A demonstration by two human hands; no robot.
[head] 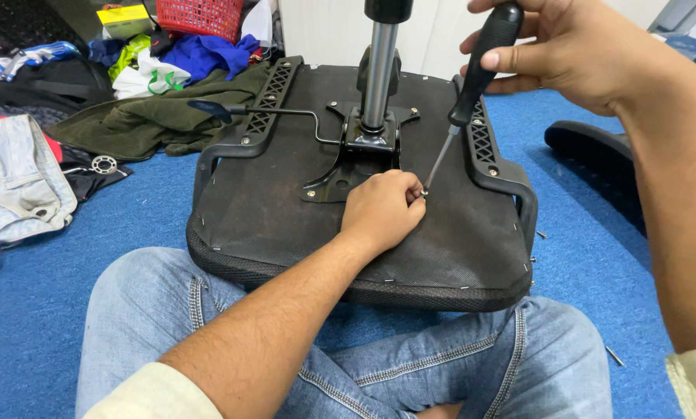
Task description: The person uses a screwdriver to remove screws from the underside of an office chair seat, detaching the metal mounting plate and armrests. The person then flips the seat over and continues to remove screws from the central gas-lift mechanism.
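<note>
Screwdriver (472, 74) gripped by right hand (565, 50); left hand (383, 211) steadies its tip.

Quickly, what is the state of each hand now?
Left hand: closed, pinching a small screw on the chair seat underside.
Right hand: closed around the screwdriver.

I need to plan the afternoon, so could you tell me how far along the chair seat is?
Done: a screw sits in the plate's near left corner. In hand: left hand steadies a screw at the screwdriver tip; right hand grips it. Left: loose screws on the carpet.
</note>
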